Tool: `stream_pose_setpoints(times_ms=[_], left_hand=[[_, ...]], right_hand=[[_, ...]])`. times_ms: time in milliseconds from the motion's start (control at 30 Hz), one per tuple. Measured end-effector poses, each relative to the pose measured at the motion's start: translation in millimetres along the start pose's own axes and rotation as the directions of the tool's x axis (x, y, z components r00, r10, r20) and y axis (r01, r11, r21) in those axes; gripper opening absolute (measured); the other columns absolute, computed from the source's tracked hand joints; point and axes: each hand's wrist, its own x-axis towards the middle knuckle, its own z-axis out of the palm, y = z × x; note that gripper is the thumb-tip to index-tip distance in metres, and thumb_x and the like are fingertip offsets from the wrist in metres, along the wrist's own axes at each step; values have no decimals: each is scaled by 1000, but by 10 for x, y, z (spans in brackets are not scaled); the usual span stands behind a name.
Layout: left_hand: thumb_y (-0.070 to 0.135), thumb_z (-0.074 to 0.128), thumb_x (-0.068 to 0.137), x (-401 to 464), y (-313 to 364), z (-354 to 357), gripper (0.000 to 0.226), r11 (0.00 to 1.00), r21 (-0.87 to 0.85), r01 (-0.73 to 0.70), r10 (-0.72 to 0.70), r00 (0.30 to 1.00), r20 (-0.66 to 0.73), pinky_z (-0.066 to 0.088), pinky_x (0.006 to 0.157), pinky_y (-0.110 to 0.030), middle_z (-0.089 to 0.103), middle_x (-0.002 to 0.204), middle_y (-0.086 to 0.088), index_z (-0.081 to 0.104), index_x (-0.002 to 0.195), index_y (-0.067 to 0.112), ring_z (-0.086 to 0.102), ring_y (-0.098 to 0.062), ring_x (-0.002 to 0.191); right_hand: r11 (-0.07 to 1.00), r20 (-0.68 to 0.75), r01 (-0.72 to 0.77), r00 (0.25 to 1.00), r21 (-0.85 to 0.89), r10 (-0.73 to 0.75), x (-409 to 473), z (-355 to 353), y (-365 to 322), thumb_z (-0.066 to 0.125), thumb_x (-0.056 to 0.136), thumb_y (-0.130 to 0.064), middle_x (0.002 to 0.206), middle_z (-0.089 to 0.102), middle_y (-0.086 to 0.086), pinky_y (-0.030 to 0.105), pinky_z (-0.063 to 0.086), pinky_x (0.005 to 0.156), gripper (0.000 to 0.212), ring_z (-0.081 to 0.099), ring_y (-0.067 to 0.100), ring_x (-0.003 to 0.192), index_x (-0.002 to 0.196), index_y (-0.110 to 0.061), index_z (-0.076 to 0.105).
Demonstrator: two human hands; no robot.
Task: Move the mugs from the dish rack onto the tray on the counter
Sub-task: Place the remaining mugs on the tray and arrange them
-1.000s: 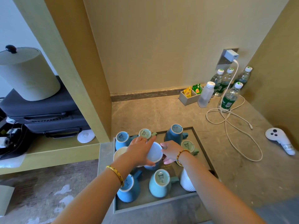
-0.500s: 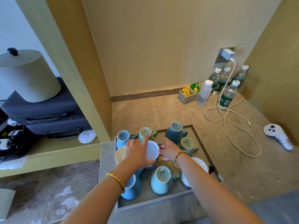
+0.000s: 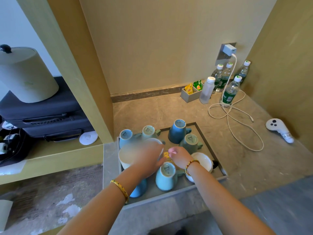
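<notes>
A grey tray point(image 3: 209, 139) on the stone counter holds several mugs, most upside down: a dark blue mug point(image 3: 177, 132), a sage green mug point(image 3: 190, 144), a light blue mug point(image 3: 166, 178), and an upright white mug point(image 3: 202, 161). My left hand point(image 3: 147, 158) grips a white-rimmed mug point(image 3: 153, 140) over the tray's middle; motion blurs both. My right hand point(image 3: 179, 156) hovers just right of it with fingers loosely curled, holding nothing. A cream mug point(image 3: 124, 157) sits at the tray's left edge, partly hidden by my left hand.
Water bottles point(image 3: 229, 93), a tea-bag box point(image 3: 190, 94) and a looped white charger cable point(image 3: 237, 119) occupy the counter's back right. A white controller point(image 3: 279, 129) lies at the far right. A wooden partition point(image 3: 88, 78) stands left of the tray.
My left hand has tilted and shifted the white-rimmed mug slightly, blurring it. My right hand has drawn back a little to the right, away from the mug.
</notes>
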Motion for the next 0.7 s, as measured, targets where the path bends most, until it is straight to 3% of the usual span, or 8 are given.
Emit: stream_pose_setpoints(times_ms=[67, 133, 233, 433, 500, 533, 600, 700], left_hand=[[44, 52, 89, -55, 75, 21, 45, 996, -35, -81, 83, 992, 90, 41, 91, -36, 51, 126, -5, 48, 126, 19, 43, -24, 120], [44, 57, 86, -107, 117, 68, 54, 987, -49, -154, 160, 972, 171, 39, 93, -35, 51, 129, -4, 43, 133, 21, 43, -23, 120], [41, 64, 82, -154, 178, 144, 65, 985, -50, -166, 173, 951, 257, 40, 98, -37, 50, 135, -4, 37, 139, 24, 45, -24, 119], [32, 62, 86, -210, 304, 226, 63, 996, -86, 3, 21, 964, 266, 38, 105, -37, 44, 140, -4, 33, 142, 28, 41, -22, 127], [33, 62, 86, -249, 313, 246, 64, 992, -95, 83, -57, 967, 248, 39, 104, -37, 45, 138, -3, 32, 142, 29, 42, -22, 127], [34, 62, 85, -264, 314, 255, 63, 989, -88, 122, -98, 967, 237, 40, 103, -37, 45, 138, -3, 33, 141, 29, 42, -22, 126], [38, 62, 85, -290, 305, 273, 62, 981, -60, 182, -165, 962, 218, 42, 103, -38, 44, 138, -3, 35, 140, 28, 44, -23, 126], [42, 61, 84, -324, 300, 288, 64, 969, -15, 248, -240, 949, 203, 42, 102, -39, 44, 139, -3, 34, 140, 26, 44, -24, 126]], right_hand=[[999, -4, 28, 1000, 18, -28, -45, 1, 63, 38, 93, -1, 112, 61, 23, 36, 42, 96, 27, 55, 34, 110, 103, 7, 61], [993, -34, 43, 999, 106, -40, -69, 8, 119, 41, 93, -2, 101, 62, 13, 34, 43, 92, 22, 56, 27, 100, 97, -5, 62], [993, -20, 60, 998, 97, -58, -103, 32, 189, 38, 95, -5, 102, 62, 11, 30, 43, 84, 28, 55, 22, 95, 108, -6, 63], [993, 5, 107, 994, 43, -108, -213, 63, 344, 37, 95, -2, 104, 64, 13, 27, 42, 82, 30, 57, 24, 96, 110, -5, 63], [992, -1, 118, 993, -39, -118, -264, 95, 400, 37, 93, -1, 92, 63, 12, 24, 39, 74, 29, 53, 21, 86, 87, -11, 64], [988, 5, 124, 992, -88, -124, -279, 120, 426, 38, 93, -1, 82, 59, 10, 23, 36, 68, 33, 50, 21, 81, 71, -17, 57], [979, 41, 134, 991, -153, -129, -312, 167, 456, 39, 91, 0, 75, 54, 8, 23, 31, 59, 39, 47, 22, 78, 59, -22, 40], [958, 149, 148, 982, -247, -114, -337, 221, 479, 44, 91, 1, 102, 62, 17, 19, 32, 67, 21, 54, 27, 90, 78, -14, 52]])
